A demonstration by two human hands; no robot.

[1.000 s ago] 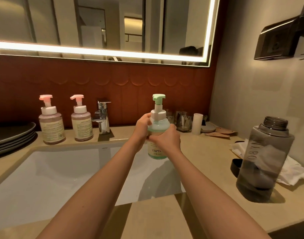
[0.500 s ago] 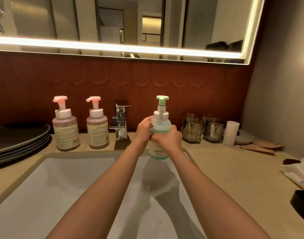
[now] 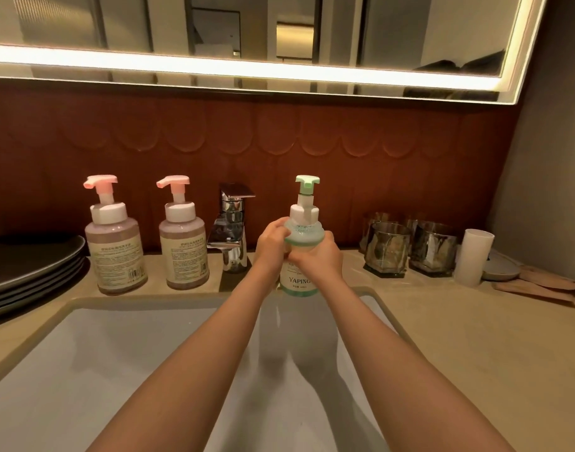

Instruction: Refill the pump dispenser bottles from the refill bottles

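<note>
A green-topped pump dispenser bottle (image 3: 303, 230) marked YAPING stands upright at the back edge of the sink, right of the tap. My left hand (image 3: 270, 243) grips its shoulder from the left. My right hand (image 3: 318, 256) wraps round its body from the right and hides most of the label. Two pink-topped pump dispenser bottles, one at the far left (image 3: 115, 243) and one beside it (image 3: 183, 243), stand on the counter left of the tap. No refill bottle shows in this view.
A white sink (image 3: 123, 360) fills the foreground below my arms. A chrome tap (image 3: 231, 230) stands behind it. Dark plates (image 3: 28, 265) are stacked at the left. Two glass tumblers (image 3: 410, 247), a white cup (image 3: 472, 256) and a small dish sit on the right counter.
The view has swung left and closer; the grey refill bottle and the cloth on the right have left the frame. Both hands have kept hold of the green-topped bottle.
</note>
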